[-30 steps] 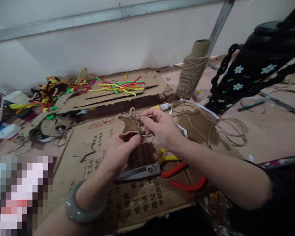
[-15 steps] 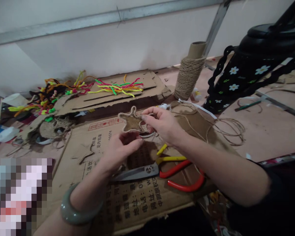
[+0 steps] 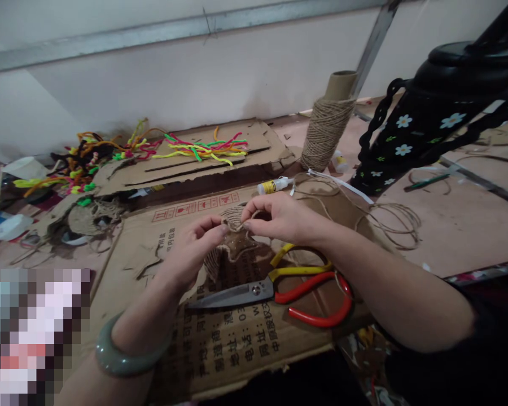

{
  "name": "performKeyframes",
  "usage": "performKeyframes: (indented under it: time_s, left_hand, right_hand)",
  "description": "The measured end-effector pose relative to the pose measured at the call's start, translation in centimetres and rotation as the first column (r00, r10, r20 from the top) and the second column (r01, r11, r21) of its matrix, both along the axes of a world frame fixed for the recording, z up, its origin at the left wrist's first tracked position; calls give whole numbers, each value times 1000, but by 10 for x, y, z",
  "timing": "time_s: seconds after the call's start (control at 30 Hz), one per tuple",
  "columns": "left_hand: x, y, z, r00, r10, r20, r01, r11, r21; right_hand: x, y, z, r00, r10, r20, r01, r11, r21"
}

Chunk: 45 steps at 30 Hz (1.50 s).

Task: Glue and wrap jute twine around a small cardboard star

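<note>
Twine-wrapped star [image 3: 232, 248]: we pinch it between our hands, above the scissors [image 3: 254, 290].
Left hand [image 3: 190, 254]: grasping its left edge.
Right hand [image 3: 279, 217]: pinching its top.

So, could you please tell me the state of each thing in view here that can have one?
Twine-wrapped star: pinched between both hands, low over the cardboard.
Left hand: fingertips closed on the star.
Right hand: fingertips closed on the star's top.
Scissors: lying flat on the cardboard, blades shut.
Twine spool: upright, partly wound.
Glue tube: lying on its side.
Pipe cleaners: loose pile on the far cardboard.
</note>
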<state>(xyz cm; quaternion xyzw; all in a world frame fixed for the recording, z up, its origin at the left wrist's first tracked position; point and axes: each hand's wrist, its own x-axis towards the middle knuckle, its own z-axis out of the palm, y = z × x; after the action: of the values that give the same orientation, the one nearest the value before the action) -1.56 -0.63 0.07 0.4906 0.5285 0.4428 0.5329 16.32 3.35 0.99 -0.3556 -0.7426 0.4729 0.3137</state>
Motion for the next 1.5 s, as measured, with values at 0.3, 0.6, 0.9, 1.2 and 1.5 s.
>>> performKeyframes:
  time_s: [0.3, 0.6, 0.9, 1.2, 1.5]
  left_hand:
    - [1, -5, 4, 966, -161, -204, 142, 985, -101]
    - [-1, -3, 4, 948, -227, -221, 191, 966, -173]
    - [1, -3, 7, 952, -179, -248, 156, 982, -108]
    - [-3, -2, 0, 933, -37, -358, 53, 998, 35]
    - [-2, 0, -8, 961, 105, -257, -77, 990, 116]
  right_hand:
    - [0, -4, -1, 976, 74, 204, -94, 991, 91]
    - [-3, -8, 8, 942, 88, 324, -145, 977, 156]
    - [0, -6, 5, 942, 48, 332, -127, 967, 220]
    - [1, -5, -5, 969, -218, 120, 144, 884, 445]
    - [-5, -17, -8, 951, -294, 100, 144, 705, 695]
